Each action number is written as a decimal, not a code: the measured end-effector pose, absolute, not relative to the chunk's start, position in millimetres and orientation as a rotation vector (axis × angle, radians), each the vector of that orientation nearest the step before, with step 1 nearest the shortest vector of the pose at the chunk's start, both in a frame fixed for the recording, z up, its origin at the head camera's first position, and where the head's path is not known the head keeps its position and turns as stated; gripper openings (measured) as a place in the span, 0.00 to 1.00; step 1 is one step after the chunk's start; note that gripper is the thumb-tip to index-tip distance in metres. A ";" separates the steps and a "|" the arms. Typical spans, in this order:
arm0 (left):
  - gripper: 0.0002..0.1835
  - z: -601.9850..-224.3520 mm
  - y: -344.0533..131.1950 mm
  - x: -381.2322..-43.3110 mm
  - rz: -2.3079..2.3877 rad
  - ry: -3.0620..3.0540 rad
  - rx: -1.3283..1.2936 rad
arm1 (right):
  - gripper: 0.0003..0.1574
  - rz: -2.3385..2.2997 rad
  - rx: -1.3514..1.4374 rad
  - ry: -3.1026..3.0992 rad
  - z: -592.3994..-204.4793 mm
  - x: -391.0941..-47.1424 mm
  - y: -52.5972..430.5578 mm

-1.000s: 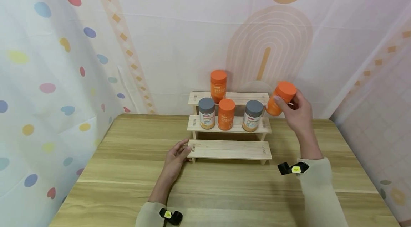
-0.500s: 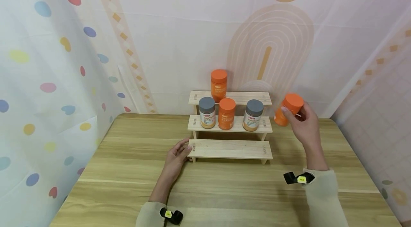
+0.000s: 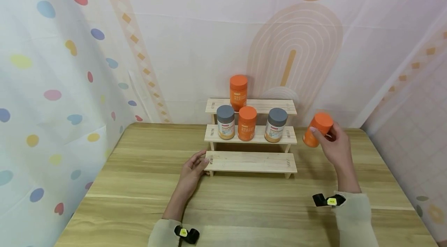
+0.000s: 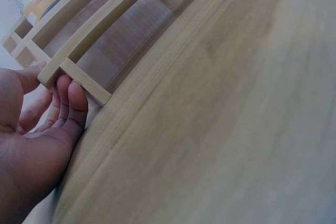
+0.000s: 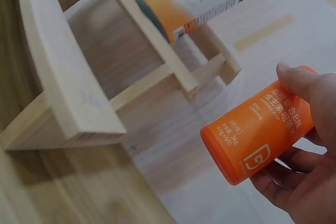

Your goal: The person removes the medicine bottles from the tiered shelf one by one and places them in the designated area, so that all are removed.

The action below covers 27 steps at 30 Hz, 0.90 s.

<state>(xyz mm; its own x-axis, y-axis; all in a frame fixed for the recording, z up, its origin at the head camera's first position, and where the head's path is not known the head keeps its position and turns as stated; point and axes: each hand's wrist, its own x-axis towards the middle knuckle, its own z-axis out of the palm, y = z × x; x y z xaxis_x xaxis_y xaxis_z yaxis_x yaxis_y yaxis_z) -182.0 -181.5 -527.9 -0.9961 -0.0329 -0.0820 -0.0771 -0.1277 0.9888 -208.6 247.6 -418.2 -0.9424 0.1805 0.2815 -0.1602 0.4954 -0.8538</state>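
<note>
My right hand (image 3: 336, 144) grips an orange vitamin bottle (image 3: 316, 132) by its upper part, to the right of the three-step wooden display shelf (image 3: 249, 161). The bottle is tilted and held above the table; its printed label faces the right wrist camera (image 5: 257, 129). At the left end of the lowest step, my left hand (image 3: 191, 171) holds the shelf, thumb at the board's edge and fingers curled beneath it by the leg. On the middle step stand a grey-capped bottle (image 3: 226, 125), an orange bottle (image 3: 246, 125) and another grey-capped bottle (image 3: 275, 126). One more orange bottle (image 3: 238, 94) stands on the top step.
The shelf stands on a wood-grain table (image 3: 251, 208), near its back edge. Behind it hangs a patterned pale curtain (image 3: 195, 45), with a dotted curtain (image 3: 70, 84) at the left.
My right hand has carried the orange bottle down and to the right, away from the shelf's upper steps. My left hand keeps its place on the lowest step.
</note>
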 end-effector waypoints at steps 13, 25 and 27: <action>0.25 -526.3 -182.4 -180.9 2.328 2.045 -0.139 | 0.38 1.450 -0.144 -2.521 -443.4 -206.0 259.3; 0.25 -527.1 -182.4 -181.6 2.303 2.066 -0.146 | 0.41 1.482 -0.222 -2.583 -460.2 -206.5 269.4; 0.26 -527.6 -182.7 -181.9 2.306 2.061 -0.147 | 0.41 1.496 -0.239 -2.587 -463.6 -207.3 270.8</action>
<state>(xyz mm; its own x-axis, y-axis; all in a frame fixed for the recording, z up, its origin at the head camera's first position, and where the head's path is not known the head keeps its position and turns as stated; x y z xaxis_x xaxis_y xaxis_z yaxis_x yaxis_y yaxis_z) -181.9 -182.7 -527.6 -0.9944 -0.0291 -0.1012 -0.0973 -0.1133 0.9888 -207.3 270.8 -463.6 -0.9770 0.2087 0.0444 0.0655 0.4916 -0.8683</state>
